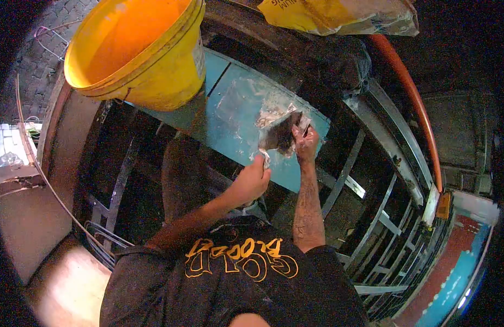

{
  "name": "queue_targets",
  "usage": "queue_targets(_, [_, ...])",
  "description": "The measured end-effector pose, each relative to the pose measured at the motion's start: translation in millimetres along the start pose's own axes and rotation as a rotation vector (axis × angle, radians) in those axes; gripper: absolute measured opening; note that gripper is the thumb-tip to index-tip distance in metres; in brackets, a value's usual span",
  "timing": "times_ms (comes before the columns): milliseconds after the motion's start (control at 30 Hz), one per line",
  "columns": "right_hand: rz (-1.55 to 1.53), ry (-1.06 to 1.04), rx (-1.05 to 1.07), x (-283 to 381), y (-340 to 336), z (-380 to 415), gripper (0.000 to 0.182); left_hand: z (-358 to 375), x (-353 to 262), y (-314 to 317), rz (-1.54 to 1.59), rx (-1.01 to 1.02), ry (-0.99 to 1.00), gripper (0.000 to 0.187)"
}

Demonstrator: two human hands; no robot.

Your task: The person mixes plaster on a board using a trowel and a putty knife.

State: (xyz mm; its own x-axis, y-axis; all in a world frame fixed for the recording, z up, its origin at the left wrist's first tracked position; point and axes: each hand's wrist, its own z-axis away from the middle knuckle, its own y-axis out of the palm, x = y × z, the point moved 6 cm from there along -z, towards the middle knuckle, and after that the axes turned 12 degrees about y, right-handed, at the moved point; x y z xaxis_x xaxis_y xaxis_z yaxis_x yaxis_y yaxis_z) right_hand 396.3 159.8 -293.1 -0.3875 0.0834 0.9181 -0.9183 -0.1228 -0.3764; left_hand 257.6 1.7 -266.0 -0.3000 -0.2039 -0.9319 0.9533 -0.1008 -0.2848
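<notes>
My left hand (254,177) is closed, its fingers pinching a small whitish, crumpled scrap (264,158) by the near edge of a blue board (230,141). Farther right, my right hand (305,143) curls its fingers at the edge of a dark brown-grey flat patch (278,136). Whether that patch is a flat piece in my grip or a bare spot on the board, I cannot make out. Whitish, paste-like smears surround it, and pale residue marks the fingers of my right hand.
A yellow bucket (170,82), orange-looking inside, stands at the board's left end. A yellow and clear plastic bag (339,17) lies at the top. Metal frame bars (339,188) run beneath and to the right. An orange pipe (407,92) curves down the right side.
</notes>
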Motion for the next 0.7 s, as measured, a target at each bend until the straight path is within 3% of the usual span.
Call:
queue_targets(167, [-0.117, -0.041, -0.033, 6.8, 13.8, 8.8, 0.016, -14.1, 5.9, 7.1, -0.075, -0.053, 0.018, 0.032])
queue_targets(267, [0.005, -0.032, -0.062, 0.2, 10.8, 6.7, 0.018, -21.9, 9.2, 6.8, -0.064, -0.027, 0.069, 0.031])
queue_targets(367, [0.069, -0.013, -0.019, 11.7, 15.1, 13.9, 0.021, -30.1, 4.1, 2.3, 0.010, 0.029, -0.078, 0.031])
queue_targets(567, [0.158, -0.172, -0.139, 23.7, 6.8, 13.4, 0.013, -40.3, -0.5, -4.3, -0.109, 0.023, -0.038, 0.033])
queue_targets(667, [0.193, -0.099, -0.138, 36.5, 4.7, 18.0, 0.013, -48.5, 0.7, -3.9, -0.188, -0.055, 0.071, 0.036])
queue_targets(700, [0.188, -0.129, -0.138, 38.7, 6.8, 18.6, 0.012, -51.1, 0.1, -4.0, -0.152, -0.030, 0.025, 0.037])
